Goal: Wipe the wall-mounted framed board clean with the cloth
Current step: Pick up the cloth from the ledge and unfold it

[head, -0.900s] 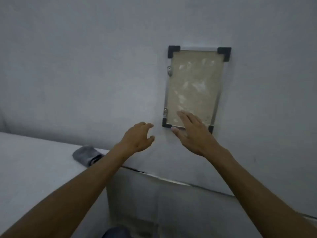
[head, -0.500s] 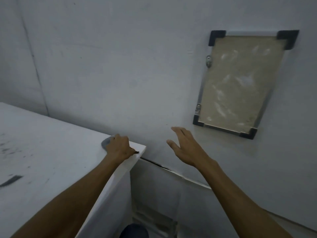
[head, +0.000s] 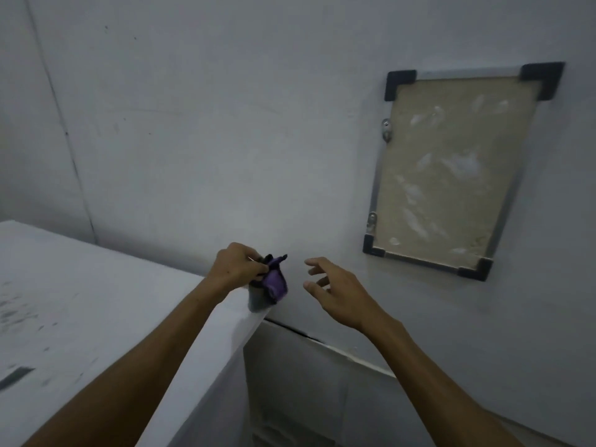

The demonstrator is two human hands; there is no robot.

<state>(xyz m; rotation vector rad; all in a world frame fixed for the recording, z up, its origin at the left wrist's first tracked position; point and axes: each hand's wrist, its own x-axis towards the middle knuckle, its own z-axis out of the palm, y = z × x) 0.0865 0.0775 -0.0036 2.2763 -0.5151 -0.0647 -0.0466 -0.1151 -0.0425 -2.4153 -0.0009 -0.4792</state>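
Note:
The framed board (head: pixel 451 169) hangs on the wall at the upper right, a beige panel with a metal frame, black corner caps and white smears across it. My left hand (head: pixel 237 266) is shut on a grey and purple cloth (head: pixel 271 285), lifted just above the far corner of the white table top. My right hand (head: pixel 338 293) hovers a little to the right of the cloth with spread fingers and nothing in it. It hangs below and to the left of the board, not touching it.
A white table top (head: pixel 96 301) with dark scuff marks fills the lower left, its edge running under my left forearm. The grey wall (head: pixel 209 124) stands close ahead. A gap with a lower white ledge (head: pixel 322 350) lies beneath my right arm.
My left hand reached to the cloth on the table corner, closed on it and lifted it. My right hand left the board's lower edge and dropped toward the cloth. The view swung left.

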